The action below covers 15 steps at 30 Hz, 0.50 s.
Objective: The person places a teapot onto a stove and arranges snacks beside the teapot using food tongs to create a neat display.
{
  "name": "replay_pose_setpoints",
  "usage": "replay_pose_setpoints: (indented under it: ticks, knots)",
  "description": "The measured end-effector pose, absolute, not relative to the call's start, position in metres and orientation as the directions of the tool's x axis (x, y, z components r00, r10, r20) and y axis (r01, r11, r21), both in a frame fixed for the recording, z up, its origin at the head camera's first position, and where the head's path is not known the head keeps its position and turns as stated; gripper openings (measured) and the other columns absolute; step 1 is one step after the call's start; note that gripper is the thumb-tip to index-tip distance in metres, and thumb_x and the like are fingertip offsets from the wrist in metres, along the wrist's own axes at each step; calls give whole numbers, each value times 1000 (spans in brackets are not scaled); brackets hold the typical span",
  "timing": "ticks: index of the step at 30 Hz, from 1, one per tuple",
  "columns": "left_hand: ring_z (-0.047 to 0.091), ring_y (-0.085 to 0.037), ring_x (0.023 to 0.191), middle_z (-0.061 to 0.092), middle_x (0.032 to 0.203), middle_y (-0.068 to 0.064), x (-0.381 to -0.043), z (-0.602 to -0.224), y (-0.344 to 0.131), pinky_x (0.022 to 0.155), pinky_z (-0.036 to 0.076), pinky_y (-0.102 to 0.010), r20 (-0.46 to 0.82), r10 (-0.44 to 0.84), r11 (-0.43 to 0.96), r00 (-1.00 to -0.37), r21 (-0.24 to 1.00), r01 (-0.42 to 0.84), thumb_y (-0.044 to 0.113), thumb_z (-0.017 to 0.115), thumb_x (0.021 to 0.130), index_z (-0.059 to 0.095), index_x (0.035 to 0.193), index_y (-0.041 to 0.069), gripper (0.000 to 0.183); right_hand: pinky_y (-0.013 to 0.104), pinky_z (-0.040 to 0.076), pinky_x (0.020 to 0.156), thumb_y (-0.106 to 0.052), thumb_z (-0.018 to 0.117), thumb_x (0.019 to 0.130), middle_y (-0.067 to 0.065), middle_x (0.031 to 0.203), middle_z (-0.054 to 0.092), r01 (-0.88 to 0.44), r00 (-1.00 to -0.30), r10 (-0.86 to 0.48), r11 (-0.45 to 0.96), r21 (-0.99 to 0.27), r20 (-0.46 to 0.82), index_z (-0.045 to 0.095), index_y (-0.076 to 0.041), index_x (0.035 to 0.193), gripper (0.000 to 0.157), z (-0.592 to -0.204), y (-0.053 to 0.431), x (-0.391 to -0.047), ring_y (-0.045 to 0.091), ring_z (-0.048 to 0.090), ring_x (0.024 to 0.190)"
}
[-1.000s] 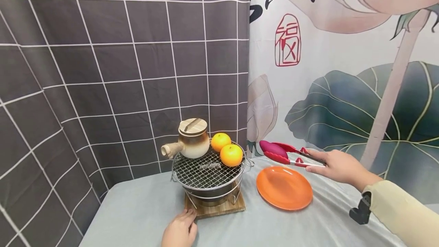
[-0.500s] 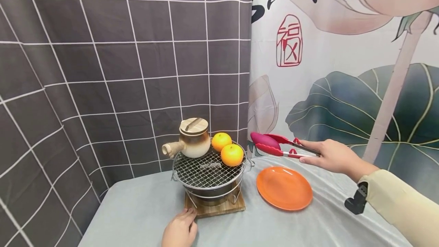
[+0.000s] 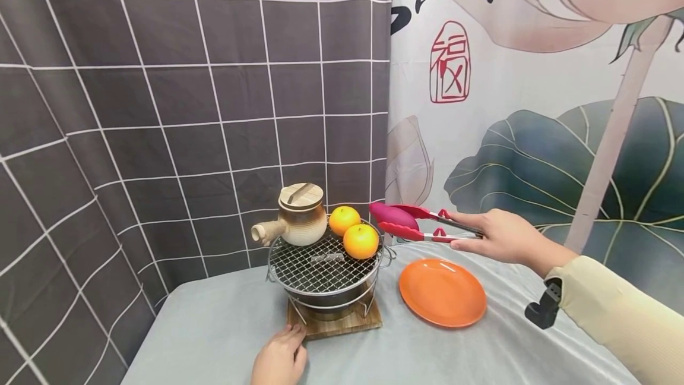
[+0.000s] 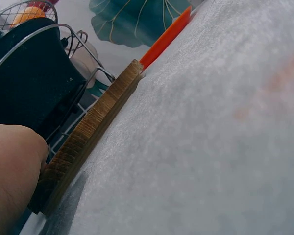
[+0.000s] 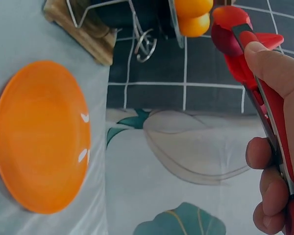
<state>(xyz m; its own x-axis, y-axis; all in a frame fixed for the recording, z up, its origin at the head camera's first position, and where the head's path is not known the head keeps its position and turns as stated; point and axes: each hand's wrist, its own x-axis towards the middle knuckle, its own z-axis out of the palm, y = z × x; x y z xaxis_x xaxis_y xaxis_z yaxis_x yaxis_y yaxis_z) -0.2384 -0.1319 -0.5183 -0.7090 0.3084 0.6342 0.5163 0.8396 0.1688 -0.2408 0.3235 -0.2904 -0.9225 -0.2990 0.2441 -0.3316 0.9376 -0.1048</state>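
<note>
My right hand (image 3: pixel 502 236) grips red-tipped metal tongs (image 3: pixel 438 236). Between the tong heads is a plump purple sweet potato (image 3: pixel 394 216), held in the air just right of the two oranges on the grill. In the right wrist view, the thumb lies along one arm of the tongs (image 5: pixel 269 112) and the fingers curl round the other side. My left hand (image 3: pixel 280 358) rests its fingers at the near left corner of the wooden board (image 3: pixel 342 321) under the round grill (image 3: pixel 320 275). The left wrist view shows that hand beside the board's edge (image 4: pixel 95 122).
On the mesh stand a clay teapot (image 3: pixel 303 224) with a wooden lid, an orange (image 3: pixel 344 220) and a second orange (image 3: pixel 361 241). An orange plate (image 3: pixel 443 293) lies right of the grill, below the tongs. Hanging cloths back the grey-covered table (image 3: pixel 214 325).
My right hand has moved left and slightly up, carrying the sweet potato in the tongs from above the plate to the grill's right rim. My left hand has stayed at the board.
</note>
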Motion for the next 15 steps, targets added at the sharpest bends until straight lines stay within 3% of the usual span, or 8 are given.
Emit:
replay_pose_setpoints:
  ticks: [15]
  knots:
    - [73, -27, 100, 77, 105, -8, -237, -516, -132, 89, 58, -43, 605, 313, 838, -733, 188, 513, 9, 70, 79, 80, 102, 6, 24, 25, 39, 49, -66, 66, 86, -11, 53, 42, -398, -883, -359, 914, -79, 302, 55, -22, 147, 76, -286, 302, -238, 7, 44, 51]
